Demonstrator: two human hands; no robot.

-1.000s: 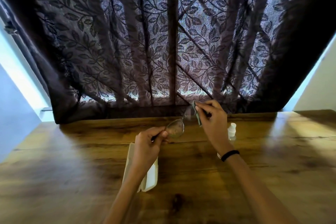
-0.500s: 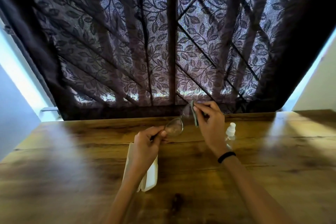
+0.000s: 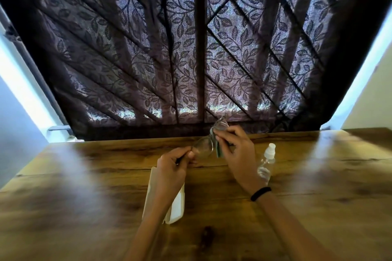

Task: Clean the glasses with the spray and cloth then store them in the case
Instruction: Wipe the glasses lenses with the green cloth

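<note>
Two hands: left hand (image 3: pixel 171 166) grips glasses (image 3: pixel 202 148); right hand (image 3: pixel 238 151) pinches cloth (image 3: pixel 219 152).

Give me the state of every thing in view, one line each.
glasses: held above the table, between both hands.
cloth: pinched on the far lens by the right hand.
left hand: grips a temple arm.
spray bottle: upright on the table, untouched.
case: on the table, seemingly open, under the left forearm.
curtain: drawn shut.
</note>
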